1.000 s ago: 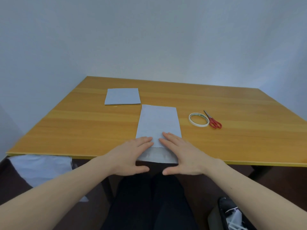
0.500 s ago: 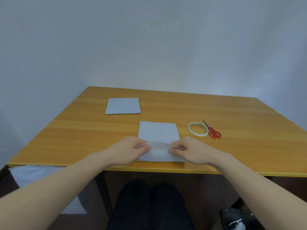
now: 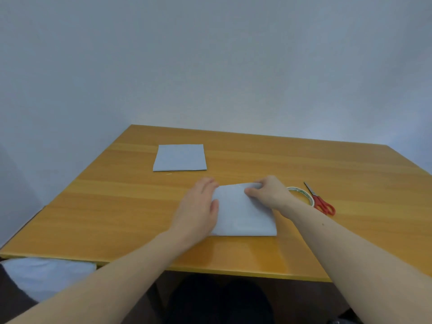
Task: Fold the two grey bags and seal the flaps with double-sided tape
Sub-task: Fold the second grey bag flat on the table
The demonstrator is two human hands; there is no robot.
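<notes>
Grey bag (image 3: 243, 213) lay folded near the front of the bench (image 3: 117, 206). Left hand (image 3: 198, 206) rested flat on its left edge, fingers relaxed; right hand (image 3: 268, 195) pinched its far right corner.

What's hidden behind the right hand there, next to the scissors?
A roll of tape lies on the table behind the right hand. Only its right part shows; the wrist covers the rest. The red-handled scissors lie just beyond it.
</notes>
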